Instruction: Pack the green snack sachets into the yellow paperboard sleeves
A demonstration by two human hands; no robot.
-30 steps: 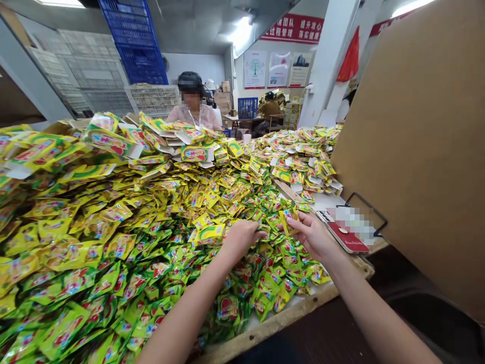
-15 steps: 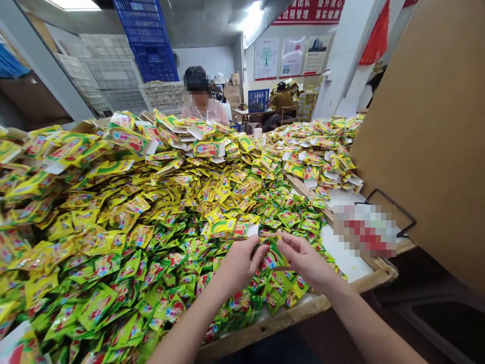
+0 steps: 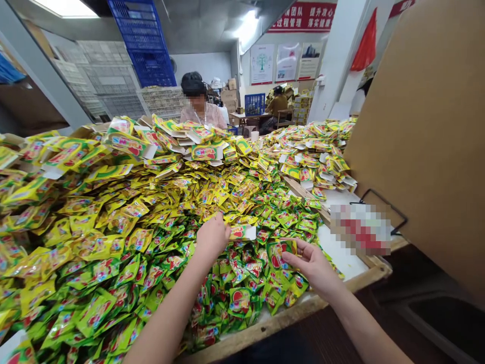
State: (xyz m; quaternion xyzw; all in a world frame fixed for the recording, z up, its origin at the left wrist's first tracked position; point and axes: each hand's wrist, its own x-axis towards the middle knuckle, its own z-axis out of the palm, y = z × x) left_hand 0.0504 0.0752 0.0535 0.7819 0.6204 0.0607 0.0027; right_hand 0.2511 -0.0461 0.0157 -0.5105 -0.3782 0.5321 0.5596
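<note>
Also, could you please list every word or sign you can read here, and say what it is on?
"过程管理": red banner, lower line; the rest of it is unsure.
Wall posters: too small to read.
Print on the sachet in the right hand: too blurred to read.

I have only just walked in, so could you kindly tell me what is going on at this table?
A person works at a table heaped with yellow and green sachets. Their left hand grips a flat carton lying on the heap, while the right hand pinches a green sachet just above the pile near the table's front edge. Another person sits across the heap, and a cardboard sheet stands at the right.
</note>
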